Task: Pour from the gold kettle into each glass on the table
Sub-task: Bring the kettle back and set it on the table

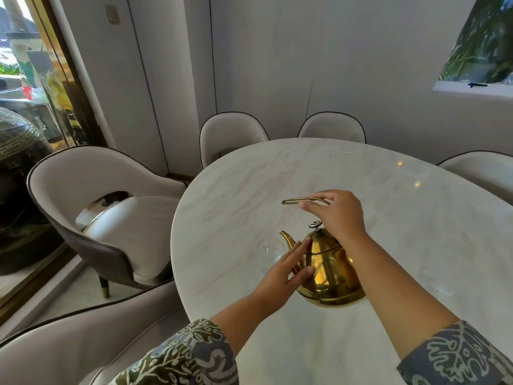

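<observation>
Indoors, seen from above: padded cream chair (pixel 111 207) with dark piping at left, beside an oval white marble table (pixel 361 176), glossy and faintly veined. Clear glass (pixel 270 250) near the table's left edge, just left of the curved spout. Left hand (pixel 286 269), fingers spread flat against the gold kettle (pixel 330 273), a polished round-bellied pot with knobbed lid, standing close to the near edge. Right hand (pixel 337 211) above, pinching the raised thin gold handle (pixel 299 200). Second glass (pixel 440 282), faint, at right. Broad bare marble beyond; pale panelled walls behind.
</observation>
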`<state>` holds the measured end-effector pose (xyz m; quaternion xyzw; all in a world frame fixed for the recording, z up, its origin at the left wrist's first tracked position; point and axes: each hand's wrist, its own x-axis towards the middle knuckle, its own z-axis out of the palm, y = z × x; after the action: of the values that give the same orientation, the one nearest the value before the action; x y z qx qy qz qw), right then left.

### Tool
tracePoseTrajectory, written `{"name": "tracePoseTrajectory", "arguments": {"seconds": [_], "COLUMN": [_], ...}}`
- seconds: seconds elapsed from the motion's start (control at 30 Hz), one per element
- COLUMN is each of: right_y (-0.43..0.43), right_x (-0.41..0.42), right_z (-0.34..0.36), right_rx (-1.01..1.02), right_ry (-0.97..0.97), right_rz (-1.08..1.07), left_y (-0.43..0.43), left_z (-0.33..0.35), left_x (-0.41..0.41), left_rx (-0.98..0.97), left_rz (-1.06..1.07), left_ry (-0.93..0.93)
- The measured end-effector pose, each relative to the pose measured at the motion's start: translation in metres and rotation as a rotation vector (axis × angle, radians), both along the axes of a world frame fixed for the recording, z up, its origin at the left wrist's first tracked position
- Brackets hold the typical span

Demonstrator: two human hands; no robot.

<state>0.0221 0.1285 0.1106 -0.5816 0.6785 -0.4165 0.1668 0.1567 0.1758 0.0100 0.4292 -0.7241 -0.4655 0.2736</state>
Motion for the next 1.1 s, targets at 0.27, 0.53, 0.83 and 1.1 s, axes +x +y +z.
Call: {"name": "tracePoseTrajectory", "arguments": {"seconds": [0.27, 0.53, 0.83, 1.1], "right_y": [0.021, 0.033, 0.024, -0.018], "right_x": [-0.007, -0.018, -0.063, -0.119], "right_z": [-0.018, -0.013, 0.015, 0.023], "right_rx": [-0.085, -0.091, -0.121, -0.146], "right_ry": [-0.192, -0.386, -0.583, -0.636], "right_rz": [-0.035, -0.069, -0.051, -0.046], "left_y": [0.004, 0.006, -0.017, -0.069], "left_z": [-0.004, 0.005, 0.032, 0.052], "left_x": [0.009, 0.007, -0.033, -0.09], "left_rx": [-0.069, -0.191, -0.29, -0.301], "left_rz": [-0.06, -0.09, -0.108, -0.11], "left_ry": [-0.173, -0.205, -0.151, -0.207]}}
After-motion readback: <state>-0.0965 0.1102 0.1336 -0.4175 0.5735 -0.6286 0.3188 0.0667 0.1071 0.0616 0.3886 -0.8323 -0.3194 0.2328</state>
